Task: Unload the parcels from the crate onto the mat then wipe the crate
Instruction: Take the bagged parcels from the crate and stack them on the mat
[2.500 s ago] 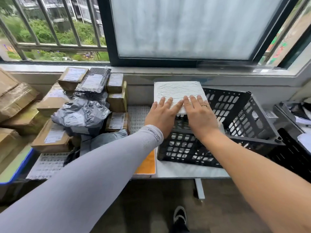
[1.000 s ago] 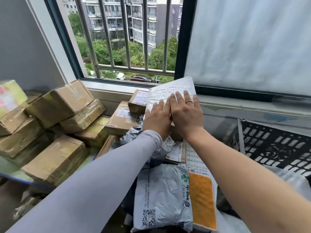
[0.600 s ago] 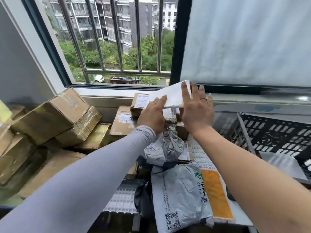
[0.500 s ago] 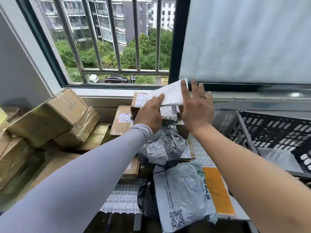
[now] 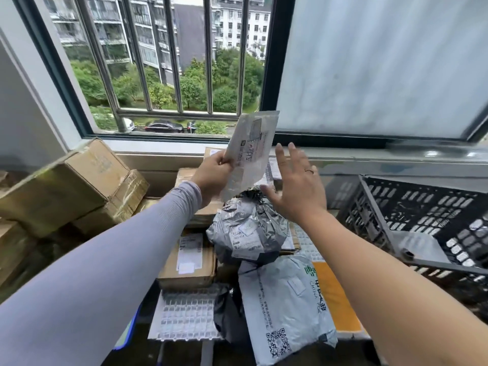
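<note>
A flat white padded mailer (image 5: 250, 151) is pinched upright by the left hand (image 5: 214, 173) above the parcel pile; the right hand (image 5: 295, 183) is spread open beside it. Unloading is judged underway; it must next be laid down.

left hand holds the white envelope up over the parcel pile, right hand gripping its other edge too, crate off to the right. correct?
Not quite. In the head view the right hand is open with fingers spread beside the white envelope, not gripping it. Only the left hand holds it, over the parcel pile, with the crate to the right.
</note>
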The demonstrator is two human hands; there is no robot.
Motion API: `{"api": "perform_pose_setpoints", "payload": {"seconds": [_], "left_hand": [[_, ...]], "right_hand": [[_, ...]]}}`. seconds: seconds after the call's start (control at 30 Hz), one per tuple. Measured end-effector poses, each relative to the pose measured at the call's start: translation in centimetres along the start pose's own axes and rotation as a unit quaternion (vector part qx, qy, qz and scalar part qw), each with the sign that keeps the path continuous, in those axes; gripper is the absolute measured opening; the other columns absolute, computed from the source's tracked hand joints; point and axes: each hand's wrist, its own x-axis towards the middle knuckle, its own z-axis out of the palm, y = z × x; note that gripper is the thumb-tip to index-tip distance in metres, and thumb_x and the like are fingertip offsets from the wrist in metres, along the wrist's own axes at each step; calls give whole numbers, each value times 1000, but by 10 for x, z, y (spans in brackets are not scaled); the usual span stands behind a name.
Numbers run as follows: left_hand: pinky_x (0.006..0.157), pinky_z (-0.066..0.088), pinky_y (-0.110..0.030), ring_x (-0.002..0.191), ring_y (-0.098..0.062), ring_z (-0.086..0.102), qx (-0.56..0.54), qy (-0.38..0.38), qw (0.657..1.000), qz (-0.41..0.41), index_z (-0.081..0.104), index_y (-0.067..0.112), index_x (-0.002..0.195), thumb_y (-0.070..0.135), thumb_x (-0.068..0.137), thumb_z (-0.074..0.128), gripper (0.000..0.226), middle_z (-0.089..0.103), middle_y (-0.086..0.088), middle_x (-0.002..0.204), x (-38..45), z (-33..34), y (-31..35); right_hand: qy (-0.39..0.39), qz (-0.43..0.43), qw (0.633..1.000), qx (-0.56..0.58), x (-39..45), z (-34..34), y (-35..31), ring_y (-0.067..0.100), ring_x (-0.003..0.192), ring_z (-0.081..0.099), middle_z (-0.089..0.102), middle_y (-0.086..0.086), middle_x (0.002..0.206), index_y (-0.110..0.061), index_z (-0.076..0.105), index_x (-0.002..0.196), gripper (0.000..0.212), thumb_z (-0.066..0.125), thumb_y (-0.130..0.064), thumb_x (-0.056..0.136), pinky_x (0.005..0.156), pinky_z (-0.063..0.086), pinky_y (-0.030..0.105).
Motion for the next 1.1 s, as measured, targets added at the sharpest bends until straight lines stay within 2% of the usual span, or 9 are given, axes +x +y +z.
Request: {"api": "perform_pose_setpoints", "payload": {"seconds": [0.07,0.17,0.23,0.43,0.53,0.7,0.8,0.9,1.1], "left_hand": [[90,59,-53,100,-31,67,-49,-5,998,-30,64,16,119,7,108,45,23,71,-13,120,-4,-3,1],[63,63,-37,81,-19,74,-109,-23,991,-80,64,17,113,7,109,44,23,73,-5,104,-10,-7,2],[59,62,-34,76,-17,75,-130,-45,985,-107,63,12,124,7,109,44,25,73,-6,102,-12,-9,0],[72,63,-43,85,-24,73,-160,-91,973,-137,57,9,139,6,108,45,34,74,-11,110,-16,-2,2],[87,59,-48,89,-26,71,-170,-95,969,-152,61,10,132,6,107,47,29,76,-11,106,-17,3,5],[72,65,-43,82,-26,72,-136,-41,980,-140,62,11,131,5,107,47,29,73,-13,112,-18,11,7],[64,64,-39,79,-25,71,-116,22,985,-129,62,9,134,5,105,54,30,71,-18,123,-14,15,1],[60,63,-38,80,-24,71,-111,40,985,-123,66,11,131,8,102,62,30,74,-11,110,-12,18,-4],[81,60,-51,84,-28,71,-104,42,985,-129,72,17,119,11,99,67,21,76,-7,102,-10,19,-6]], "right_hand": [[3,26,998,57,-2,1,2,27,159,8,1,4,173,-31,-11,163,91,39,-70,98,125,23,55],[-8,122,964,235,0,-4,7,27,156,19,13,3,172,-31,-4,165,82,44,-56,104,122,29,55],[-24,186,922,339,5,-8,11,31,153,28,24,5,169,-31,1,165,79,48,-49,104,119,31,57],[-34,262,812,521,19,-22,22,25,111,64,65,6,124,-22,23,162,72,62,-24,101,102,53,51],[-66,248,778,574,19,-24,31,24,102,71,70,2,111,-24,46,138,45,63,-11,99,95,58,52],[-39,254,767,588,18,-30,41,27,99,71,68,1,105,-26,56,101,27,64,0,96,87,61,46],[-45,239,785,570,17,-30,45,27,99,71,69,5,107,-20,58,111,25,66,-2,96,87,62,46],[-46,234,796,557,17,-30,50,27,96,72,68,4,104,-20,58,113,26,67,-3,96,87,62,50],[-44,231,796,558,20,-34,60,26,93,71,68,3,102,-23,57,103,24,69,-5,95,87,62,50]]}}
